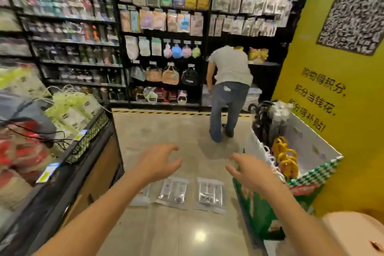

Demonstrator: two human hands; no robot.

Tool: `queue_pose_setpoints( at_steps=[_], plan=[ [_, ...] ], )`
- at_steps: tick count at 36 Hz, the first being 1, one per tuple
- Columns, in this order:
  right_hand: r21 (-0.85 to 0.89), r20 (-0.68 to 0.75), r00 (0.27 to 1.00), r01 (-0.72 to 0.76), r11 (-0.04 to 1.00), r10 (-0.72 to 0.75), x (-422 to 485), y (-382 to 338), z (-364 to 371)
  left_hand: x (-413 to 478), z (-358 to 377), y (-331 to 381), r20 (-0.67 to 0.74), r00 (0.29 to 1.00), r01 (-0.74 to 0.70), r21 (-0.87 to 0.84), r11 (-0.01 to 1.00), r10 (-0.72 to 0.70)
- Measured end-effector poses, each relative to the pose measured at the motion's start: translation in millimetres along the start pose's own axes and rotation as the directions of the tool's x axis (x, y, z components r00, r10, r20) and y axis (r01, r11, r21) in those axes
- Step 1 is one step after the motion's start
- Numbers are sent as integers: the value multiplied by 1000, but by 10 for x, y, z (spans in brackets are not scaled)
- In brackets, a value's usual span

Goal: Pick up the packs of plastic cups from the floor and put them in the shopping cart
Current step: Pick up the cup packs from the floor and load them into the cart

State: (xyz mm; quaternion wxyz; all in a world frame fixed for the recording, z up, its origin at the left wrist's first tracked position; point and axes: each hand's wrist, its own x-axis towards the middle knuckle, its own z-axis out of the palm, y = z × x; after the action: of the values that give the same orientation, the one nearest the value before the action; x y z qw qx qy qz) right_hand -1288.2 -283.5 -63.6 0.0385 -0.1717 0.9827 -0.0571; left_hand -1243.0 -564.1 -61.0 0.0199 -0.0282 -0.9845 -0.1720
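Observation:
Three clear packs of plastic cups lie side by side on the tiled floor: a right pack (210,195), a middle pack (173,192), and a left pack (141,198) partly hidden under my left forearm. My left hand (160,163) hovers above the left and middle packs, fingers spread and loosely curled, holding nothing. Out over the floor to the right of the packs reaches my right hand (247,170), fingers relaxed and empty. No shopping cart is in view.
A display counter (87,151) with bagged goods runs along the left. A green-and-white checked cardboard bin (291,172) of umbrellas stands on the right against a yellow wall. A person (228,89) bends at the far shelves. A pale round object (353,233) fills the bottom right corner.

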Motion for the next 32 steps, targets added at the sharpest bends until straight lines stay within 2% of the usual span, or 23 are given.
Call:
queue_pose_setpoints(
  at_steps=[7, 13, 25, 32],
  plan=[
    [-40, 19, 995, 95, 995, -94, 1381, -945, 68, 560, -401, -1218, -19, 994, 106, 14, 994, -106],
    [-21, 7, 991, 130, 991, -130, 2353, -1535, 117, 1102, -588, -2016, -58, 991, 128, 140, 982, -121],
    [-50, 4, 977, 214, 975, -215, 4185, -1925, 340, 2416, -648, -3149, -57, 983, 183, 278, 943, -174],
    [-52, -8, 962, 274, 960, -274, 5374, -2072, 563, 3214, -598, -3752, -97, 961, 276, 236, 932, -261]
  ],
)
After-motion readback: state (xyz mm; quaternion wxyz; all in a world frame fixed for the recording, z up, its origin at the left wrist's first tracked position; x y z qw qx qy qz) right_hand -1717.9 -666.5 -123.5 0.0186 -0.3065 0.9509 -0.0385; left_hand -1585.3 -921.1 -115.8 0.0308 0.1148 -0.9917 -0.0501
